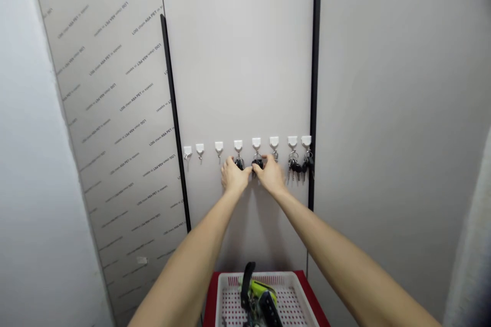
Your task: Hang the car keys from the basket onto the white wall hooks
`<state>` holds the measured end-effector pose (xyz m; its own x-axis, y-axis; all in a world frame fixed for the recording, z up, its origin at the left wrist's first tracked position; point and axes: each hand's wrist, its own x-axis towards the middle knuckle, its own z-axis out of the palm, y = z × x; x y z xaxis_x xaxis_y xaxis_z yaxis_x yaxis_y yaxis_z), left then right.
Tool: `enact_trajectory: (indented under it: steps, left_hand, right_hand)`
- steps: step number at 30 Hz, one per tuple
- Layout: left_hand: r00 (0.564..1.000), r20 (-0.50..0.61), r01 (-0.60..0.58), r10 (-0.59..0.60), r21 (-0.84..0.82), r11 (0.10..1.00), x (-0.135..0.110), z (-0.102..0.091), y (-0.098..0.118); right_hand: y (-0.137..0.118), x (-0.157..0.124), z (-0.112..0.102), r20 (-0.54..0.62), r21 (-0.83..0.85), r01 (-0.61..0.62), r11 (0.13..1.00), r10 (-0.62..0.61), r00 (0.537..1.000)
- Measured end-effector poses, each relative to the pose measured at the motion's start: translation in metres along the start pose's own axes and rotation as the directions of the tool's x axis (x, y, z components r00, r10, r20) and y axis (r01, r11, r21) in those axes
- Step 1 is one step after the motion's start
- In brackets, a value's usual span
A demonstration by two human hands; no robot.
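Note:
A row of several white hooks (219,146) is stuck on a grey cabinet door. Black-headed key bunches hang from the hooks on the right (295,164). My left hand (233,176) is raised to the key bunch (239,163) under the fourth hook, fingers curled against it. My right hand (271,175) is beside it, its fingers pinched on the key bunch (258,163) hanging from the fifth hook (256,142). The three hooks at the left carry nothing.
Below, a white perforated basket (230,296) sits on a red surface (210,301) and holds dark and yellow-green items (261,294). Black vertical handle strips (315,87) edge the door. A film-covered panel (115,112) stands at the left.

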<state>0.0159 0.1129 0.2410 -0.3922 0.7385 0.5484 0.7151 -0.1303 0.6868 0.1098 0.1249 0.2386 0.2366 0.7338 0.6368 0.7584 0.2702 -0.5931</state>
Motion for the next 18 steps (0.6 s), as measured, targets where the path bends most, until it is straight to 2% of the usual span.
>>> enact_trajectory:
  steps: [3, 6, 11, 14, 18]
  left_hand:
    - [0.999, -0.013, 0.033, -0.032, 0.055, 0.998, 0.001, 0.007, 0.001]
    - [0.999, 0.032, 0.038, -0.04, 0.048, 0.998, 0.005, 0.005, -0.001]
    - [0.997, 0.033, -0.066, 0.065, 0.019, 0.998, 0.022, -0.019, 0.001]
    - [0.989, 0.045, -0.146, 0.144, 0.042, 0.988, 0.031, -0.036, 0.007]
    - [0.984, 0.018, -0.176, 0.176, 0.025, 0.984, 0.04, -0.05, 0.016]
  right_hand:
    - [0.002, -0.002, -0.001, -0.01, -0.042, -0.005, 0.999, 0.005, 1.0]
    - [0.001, 0.001, -0.011, -0.003, -0.076, 0.038, 0.996, -0.039, 0.999]
    - [-0.008, 0.017, -0.029, -0.002, -0.092, 0.094, 0.991, -0.094, 0.996]
    - [-0.017, 0.027, -0.032, -0.004, -0.063, 0.147, 0.987, -0.147, 0.989]
    - [-0.027, 0.029, -0.033, -0.035, 0.02, 0.231, 0.973, -0.23, 0.973]
